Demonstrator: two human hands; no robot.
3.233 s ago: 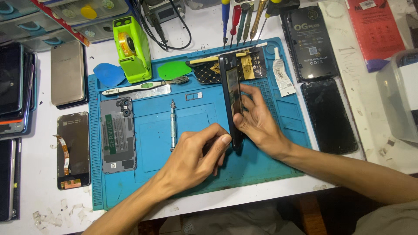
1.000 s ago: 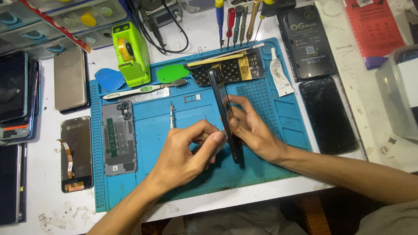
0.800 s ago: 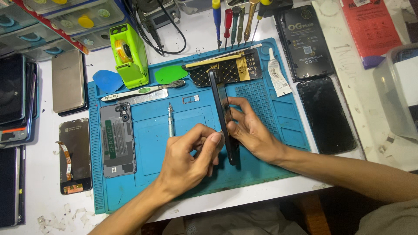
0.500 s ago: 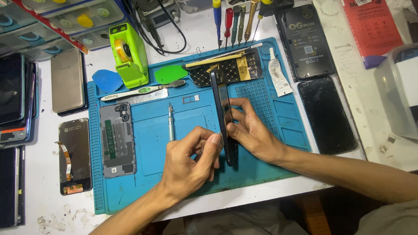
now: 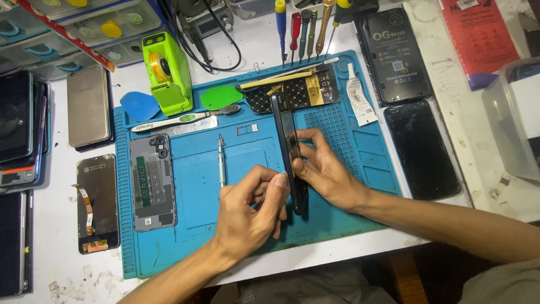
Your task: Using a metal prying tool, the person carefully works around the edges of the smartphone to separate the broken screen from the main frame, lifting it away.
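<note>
A white, scuffed workbench (image 5: 450, 84) fills the view under even light, covered in the middle by a blue repair mat (image 5: 225, 236), with clear plastic parts drawers (image 5: 73, 28) at the far left corner and dark floor shadow below the near edge.

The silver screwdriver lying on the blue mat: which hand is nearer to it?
Left. The left hand sits just right of the silver screwdriver, not touching it. The right hand is farther right, beyond the upright black phone both hands grip.
</note>
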